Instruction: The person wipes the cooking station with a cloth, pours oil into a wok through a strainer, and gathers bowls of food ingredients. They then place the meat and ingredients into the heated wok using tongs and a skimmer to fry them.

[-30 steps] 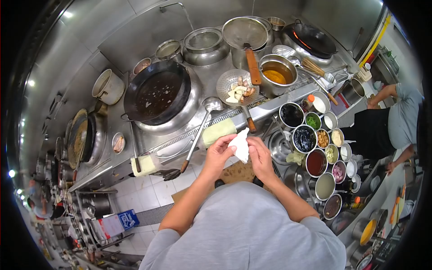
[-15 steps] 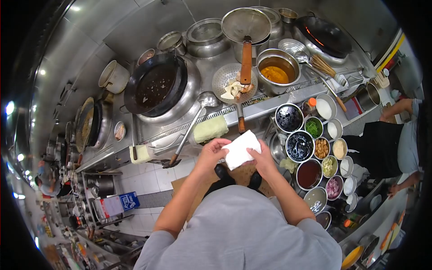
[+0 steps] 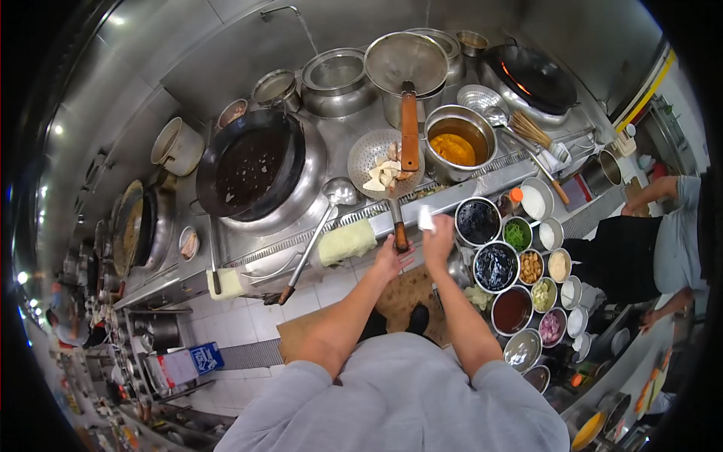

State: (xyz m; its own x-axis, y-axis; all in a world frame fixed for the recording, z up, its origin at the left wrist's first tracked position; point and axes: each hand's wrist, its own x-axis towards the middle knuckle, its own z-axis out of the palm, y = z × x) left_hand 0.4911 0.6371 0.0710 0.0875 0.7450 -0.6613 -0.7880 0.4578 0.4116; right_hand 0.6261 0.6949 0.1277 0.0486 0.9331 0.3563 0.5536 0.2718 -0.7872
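My right hand [image 3: 438,245] is closed on a white folded cloth [image 3: 426,218], bunched small at the edge of the stove counter. Beside it, my left hand [image 3: 392,261] has its fingers apart, right by the wooden handle [image 3: 401,235] of a perforated skimmer [image 3: 364,157]; whether it touches the handle I cannot tell. Pale slices and brownish pieces [image 3: 385,173] lie in the skimmer. A fine-mesh strainer [image 3: 407,64] with a wooden handle rests over a pot behind it. To the right stands a pot of orange-yellow oil [image 3: 455,150].
A black wok [image 3: 248,166] with dark liquid sits at left, a ladle [image 3: 340,191] beside it. Folded greenish towels [image 3: 346,242] lie on the counter edge. Several seasoning bowls [image 3: 512,309] crowd the right side. Water runs from a faucet [image 3: 288,9]. Another person's arm [image 3: 649,194] is at far right.
The cloth has gone from between both hands to my right hand alone, which moved right and forward. My left hand has let go of it and moved to the skimmer's handle.
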